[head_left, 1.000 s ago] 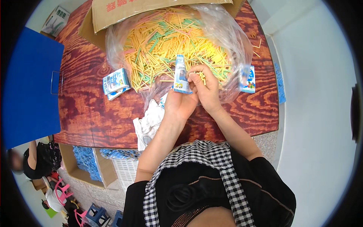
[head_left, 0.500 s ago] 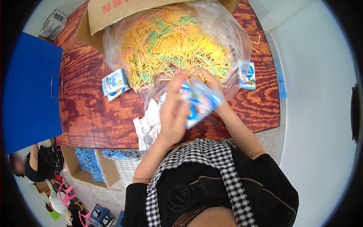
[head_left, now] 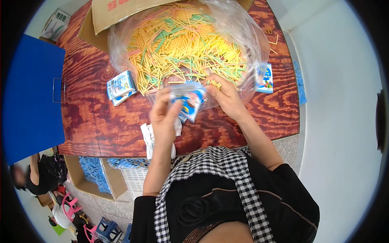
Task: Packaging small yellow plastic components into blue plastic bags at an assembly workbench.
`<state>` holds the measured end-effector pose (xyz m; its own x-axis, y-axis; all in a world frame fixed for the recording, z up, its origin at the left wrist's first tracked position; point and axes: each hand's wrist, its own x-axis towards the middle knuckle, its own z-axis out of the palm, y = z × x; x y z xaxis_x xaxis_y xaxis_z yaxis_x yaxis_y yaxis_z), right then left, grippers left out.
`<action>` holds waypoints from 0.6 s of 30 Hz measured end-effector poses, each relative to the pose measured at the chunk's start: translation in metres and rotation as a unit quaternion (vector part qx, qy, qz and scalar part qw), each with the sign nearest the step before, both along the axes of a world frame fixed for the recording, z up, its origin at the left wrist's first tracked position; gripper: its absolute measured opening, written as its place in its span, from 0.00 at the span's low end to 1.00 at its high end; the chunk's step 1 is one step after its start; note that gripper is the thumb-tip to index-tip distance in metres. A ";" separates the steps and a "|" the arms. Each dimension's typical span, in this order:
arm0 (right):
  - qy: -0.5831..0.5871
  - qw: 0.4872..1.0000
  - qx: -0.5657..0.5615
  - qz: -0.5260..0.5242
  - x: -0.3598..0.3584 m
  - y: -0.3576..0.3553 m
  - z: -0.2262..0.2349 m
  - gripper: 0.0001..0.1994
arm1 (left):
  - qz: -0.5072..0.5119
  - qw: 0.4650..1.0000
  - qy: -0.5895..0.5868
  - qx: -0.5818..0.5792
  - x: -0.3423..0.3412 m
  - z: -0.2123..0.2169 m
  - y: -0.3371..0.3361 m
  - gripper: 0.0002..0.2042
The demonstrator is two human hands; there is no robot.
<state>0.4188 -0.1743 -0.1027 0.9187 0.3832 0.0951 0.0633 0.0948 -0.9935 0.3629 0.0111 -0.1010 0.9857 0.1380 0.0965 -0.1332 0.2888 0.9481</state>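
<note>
My left hand (head_left: 163, 115) is closed on a small blue-and-white plastic packet (head_left: 189, 100), smeared by motion. My right hand (head_left: 227, 99) pinches a small bunch of yellow sticks (head_left: 214, 84), whose ends show above the fingers. Its thumb is close to the packet's upper right edge; whether they touch I cannot tell. Just beyond both hands, a heap of thin yellow, green and pink sticks (head_left: 182, 44) fills a clear plastic bag (head_left: 253, 30). Beneath the left hand part of another blue-and-white packet shows, mostly hidden.
Stacked packets (head_left: 121, 87) lie left of the bag, and another packet (head_left: 266, 79) lies right of it. A white cloth (head_left: 148, 135) is by my left wrist. A cardboard box (head_left: 121, 14) stands behind on the wood-patterned table (head_left: 101, 133). Boxes of blue wrappers (head_left: 94, 174) stand below.
The packet has moved left and slightly up with my left hand, away from my right palm. My right hand keeps the sticks, their ends now plainer to see.
</note>
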 end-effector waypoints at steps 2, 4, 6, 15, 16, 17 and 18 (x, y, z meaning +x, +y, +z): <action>0.023 0.999 0.039 0.024 0.001 0.000 -0.005 0.07 | 0.056 0.993 0.060 -0.085 0.001 -0.004 0.012 0.05; 0.047 0.995 0.078 0.050 0.000 0.001 -0.004 0.08 | 0.054 0.990 0.105 -0.082 -0.003 -0.011 0.020 0.04; 0.134 0.987 0.061 0.064 -0.005 0.002 0.007 0.07 | 0.063 0.988 0.116 -0.075 -0.008 -0.026 0.026 0.04; 0.039 0.998 0.014 0.049 -0.011 0.007 0.003 0.07 | 0.050 0.985 0.154 -0.065 -0.013 -0.021 0.020 0.05; 0.040 0.998 0.014 0.049 -0.011 0.006 0.003 0.07 | 0.028 0.986 0.156 -0.055 -0.014 -0.021 0.021 0.05; 0.051 0.997 0.012 0.055 -0.011 0.006 0.004 0.07 | 0.006 0.987 0.157 -0.044 -0.014 -0.020 0.022 0.06; 0.061 0.996 0.010 0.060 -0.011 0.006 0.004 0.07 | 0.007 0.986 0.158 -0.044 -0.014 -0.018 0.022 0.06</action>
